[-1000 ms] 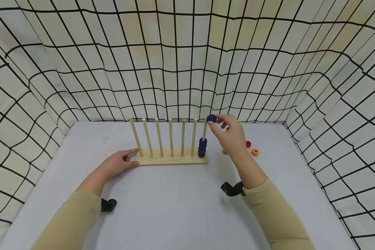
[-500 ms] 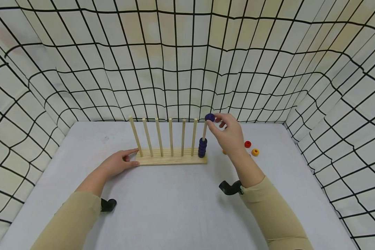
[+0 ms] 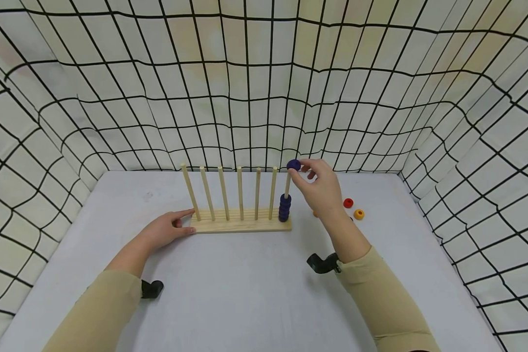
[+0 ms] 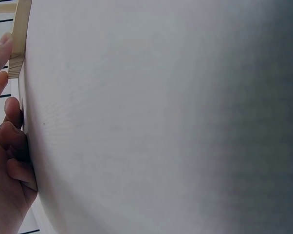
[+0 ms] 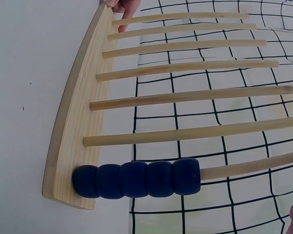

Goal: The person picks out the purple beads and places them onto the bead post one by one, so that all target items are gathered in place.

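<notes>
In front of me, a pale back wall (image 3: pixel 258 83), blotched faintly yellow, rises behind my white desk (image 3: pixel 237 293); wavy black grid lines (image 3: pixel 246 18) cover it and the side walls (image 3: pixel 488 159) alike.

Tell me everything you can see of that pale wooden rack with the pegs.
The pale wooden rack has a long, grained base with seven slim pegs in one row. Five dark blue rounded beads are stacked on the rightmost peg; the other six are bare. It rests on the white table. The left hand holds its left end; the right hand pinches another dark blue bead at the loaded peg's tip, threaded or not I can't tell.
</notes>
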Tool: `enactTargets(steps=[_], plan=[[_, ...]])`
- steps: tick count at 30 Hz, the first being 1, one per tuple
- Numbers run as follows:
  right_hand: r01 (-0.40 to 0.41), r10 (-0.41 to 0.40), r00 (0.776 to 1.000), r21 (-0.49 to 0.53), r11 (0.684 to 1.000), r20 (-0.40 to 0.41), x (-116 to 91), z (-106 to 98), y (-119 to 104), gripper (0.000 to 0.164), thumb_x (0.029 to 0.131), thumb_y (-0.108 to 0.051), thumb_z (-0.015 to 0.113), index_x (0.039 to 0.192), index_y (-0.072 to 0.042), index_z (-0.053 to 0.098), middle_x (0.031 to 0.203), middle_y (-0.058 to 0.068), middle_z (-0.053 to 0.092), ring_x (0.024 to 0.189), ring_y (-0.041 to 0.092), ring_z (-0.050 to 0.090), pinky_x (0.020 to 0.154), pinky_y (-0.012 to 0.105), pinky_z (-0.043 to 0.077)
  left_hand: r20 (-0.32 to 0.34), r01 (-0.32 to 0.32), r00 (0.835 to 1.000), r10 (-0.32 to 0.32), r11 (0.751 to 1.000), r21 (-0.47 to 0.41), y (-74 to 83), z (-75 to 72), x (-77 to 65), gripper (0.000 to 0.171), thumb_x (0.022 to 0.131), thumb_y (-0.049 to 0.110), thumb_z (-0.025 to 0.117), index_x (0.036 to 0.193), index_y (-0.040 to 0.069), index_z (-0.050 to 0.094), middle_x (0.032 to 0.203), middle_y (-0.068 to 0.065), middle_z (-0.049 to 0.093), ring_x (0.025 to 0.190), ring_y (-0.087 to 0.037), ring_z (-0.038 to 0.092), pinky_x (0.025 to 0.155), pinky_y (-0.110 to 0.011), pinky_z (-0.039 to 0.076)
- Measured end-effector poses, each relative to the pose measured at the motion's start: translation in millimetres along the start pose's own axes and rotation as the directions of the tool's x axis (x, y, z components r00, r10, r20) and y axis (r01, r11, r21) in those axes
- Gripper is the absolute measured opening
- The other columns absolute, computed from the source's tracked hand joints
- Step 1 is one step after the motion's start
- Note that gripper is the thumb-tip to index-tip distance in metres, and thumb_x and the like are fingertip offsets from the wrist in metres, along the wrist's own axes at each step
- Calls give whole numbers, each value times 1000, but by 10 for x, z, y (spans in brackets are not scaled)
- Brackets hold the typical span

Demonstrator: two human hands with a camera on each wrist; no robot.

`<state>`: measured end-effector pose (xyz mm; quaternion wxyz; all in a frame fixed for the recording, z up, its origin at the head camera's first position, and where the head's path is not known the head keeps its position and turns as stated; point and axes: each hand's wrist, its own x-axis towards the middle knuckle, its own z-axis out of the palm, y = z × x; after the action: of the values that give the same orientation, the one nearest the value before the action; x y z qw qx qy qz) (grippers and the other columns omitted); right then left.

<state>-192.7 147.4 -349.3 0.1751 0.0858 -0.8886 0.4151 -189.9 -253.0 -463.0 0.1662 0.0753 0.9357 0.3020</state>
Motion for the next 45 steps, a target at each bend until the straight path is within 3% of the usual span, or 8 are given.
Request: enactTargets(steps=[18, 27, 45], plan=[[30, -31, 1000, -16, 999, -5, 4, 54, -12, 43, 94, -44, 67, 124, -12, 68, 102, 1, 59, 91, 19, 51, 72, 35, 43, -9, 1, 1000, -1, 1000, 10, -1, 1, -7, 76, 90, 51, 69, 151, 14, 44, 86, -4, 49, 76, -19, 43, 68, -36, 34], [13, -12, 1000, -26, 1000, 20, -3, 61, -1, 43, 93, -41, 69, 125, -12, 67, 104, 2, 60, 93, 20, 52, 74, 36, 42, -7, -10, 1000, 10, 1000, 5, -45, 10, 16, 76, 89, 50, 70, 151, 13, 44, 84, -3, 49, 74, -19, 43, 68, -36, 34], [-2, 3, 999, -43, 999, 34, -15, 72, 18, 44, 93, -43, 69, 125, -14, 67, 105, 2, 60, 93, 20, 52, 74, 36, 43, -7, 0, 1000, 0, 1000, 7, 13, -5, -10, 73, 91, 48, 69, 151, 13, 44, 84, -4, 49, 72, -19, 43, 67, -35, 34]])
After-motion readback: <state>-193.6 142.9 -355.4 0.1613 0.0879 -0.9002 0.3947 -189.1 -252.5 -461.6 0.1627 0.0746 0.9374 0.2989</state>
